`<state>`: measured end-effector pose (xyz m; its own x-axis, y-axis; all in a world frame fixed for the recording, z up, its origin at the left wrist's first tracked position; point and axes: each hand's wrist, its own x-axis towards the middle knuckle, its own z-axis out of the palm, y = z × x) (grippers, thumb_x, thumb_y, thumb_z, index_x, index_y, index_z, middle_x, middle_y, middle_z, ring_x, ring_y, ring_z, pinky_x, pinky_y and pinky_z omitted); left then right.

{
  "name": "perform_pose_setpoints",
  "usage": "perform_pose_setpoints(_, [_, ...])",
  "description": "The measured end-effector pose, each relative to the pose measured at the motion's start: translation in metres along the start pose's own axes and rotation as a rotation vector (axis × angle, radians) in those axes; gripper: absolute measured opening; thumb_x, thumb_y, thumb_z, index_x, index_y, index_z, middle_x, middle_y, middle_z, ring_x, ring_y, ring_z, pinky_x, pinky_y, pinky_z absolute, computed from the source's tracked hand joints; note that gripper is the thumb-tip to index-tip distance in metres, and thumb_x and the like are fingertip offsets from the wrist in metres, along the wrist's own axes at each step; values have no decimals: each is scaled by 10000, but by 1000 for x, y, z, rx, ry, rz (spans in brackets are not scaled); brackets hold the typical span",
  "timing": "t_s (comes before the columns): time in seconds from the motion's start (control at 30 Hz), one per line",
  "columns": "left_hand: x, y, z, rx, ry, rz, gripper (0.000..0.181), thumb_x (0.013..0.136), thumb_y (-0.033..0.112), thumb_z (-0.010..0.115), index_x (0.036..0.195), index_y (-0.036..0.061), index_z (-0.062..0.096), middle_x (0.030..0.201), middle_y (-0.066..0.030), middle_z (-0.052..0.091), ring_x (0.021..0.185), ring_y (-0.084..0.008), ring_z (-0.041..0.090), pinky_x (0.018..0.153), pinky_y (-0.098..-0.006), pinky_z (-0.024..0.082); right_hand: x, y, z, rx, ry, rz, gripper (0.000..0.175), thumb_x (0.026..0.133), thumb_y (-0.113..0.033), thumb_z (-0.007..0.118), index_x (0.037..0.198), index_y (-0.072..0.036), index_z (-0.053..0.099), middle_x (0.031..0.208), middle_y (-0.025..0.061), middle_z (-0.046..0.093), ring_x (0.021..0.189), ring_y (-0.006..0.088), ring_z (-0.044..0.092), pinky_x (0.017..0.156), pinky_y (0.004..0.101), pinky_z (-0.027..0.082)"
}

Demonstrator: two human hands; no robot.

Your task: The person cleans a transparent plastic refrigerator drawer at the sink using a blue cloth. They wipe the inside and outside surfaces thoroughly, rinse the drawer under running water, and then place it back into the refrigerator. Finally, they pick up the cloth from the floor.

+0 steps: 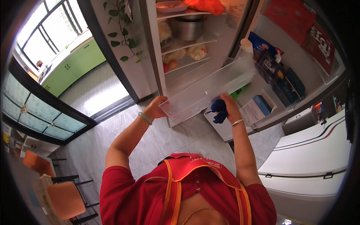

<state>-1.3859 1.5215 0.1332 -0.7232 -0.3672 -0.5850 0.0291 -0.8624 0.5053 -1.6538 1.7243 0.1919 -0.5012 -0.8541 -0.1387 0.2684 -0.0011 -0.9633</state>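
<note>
A clear plastic refrigerator drawer is tilted across the front of the open refrigerator, its right end higher than its left. My left hand grips its lower left corner. A crumpled dark blue cloth is bunched in my right hand, whose fingers are at the drawer's near side. Whether they also grip the drawer is hard to tell. Behind it, a lower shelf shows inside the refrigerator. The drawer's right end is close to the open door's shelves, partly hiding a green item.
Above are a metal pot, a plate and bagged food. The open door on the right holds packages and a blue-and-white box. A trailing plant hangs at left. Orange chairs stand lower left, a white cabinet right.
</note>
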Motion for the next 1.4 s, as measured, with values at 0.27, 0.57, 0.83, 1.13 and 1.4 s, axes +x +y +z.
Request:
perform_pose_setpoints(0.27, [20,24,1,-89,-297,61,246,844,201,400,903,24,560,877,-108,572,861,-256,558,825,-430,432,44,5,7,-71,42,13,258,814,-260,581,936,-33,586,793,12,566,723,97,524,655,230,437])
perform_pose_setpoints(0.57, [29,40,9,-65,-170,177,272,841,260,388,933,62,550,899,-104,581,833,-277,562,765,-505,436,79,4,1,-200,-31,28,319,823,-281,575,981,-4,574,879,36,579,795,125,516,731,248,418])
perform_pose_setpoints(0.83, [18,18,24,-104,-123,481,339,887,275,349,992,25,551,937,-116,572,811,-275,573,807,-405,454,86,13,1,-266,-47,-35,333,837,-316,567,982,-17,580,870,33,575,801,112,503,738,238,406])
perform_pose_setpoints(1.13, [-28,28,133,1496,658,1343,265,765,283,623,910,62,611,729,-74,614,682,-226,593,641,-319,443,101,27,-9,-387,-49,-170,345,843,-323,556,955,3,574,851,73,584,802,149,524,736,253,415])
perform_pose_setpoints(1.4, [-4,45,155,1213,525,823,288,784,318,632,732,37,595,558,-52,568,480,-120,553,460,-274,423,87,5,-8,-457,-100,-268,341,839,-303,557,967,13,564,858,105,598,799,192,547,735,276,428])
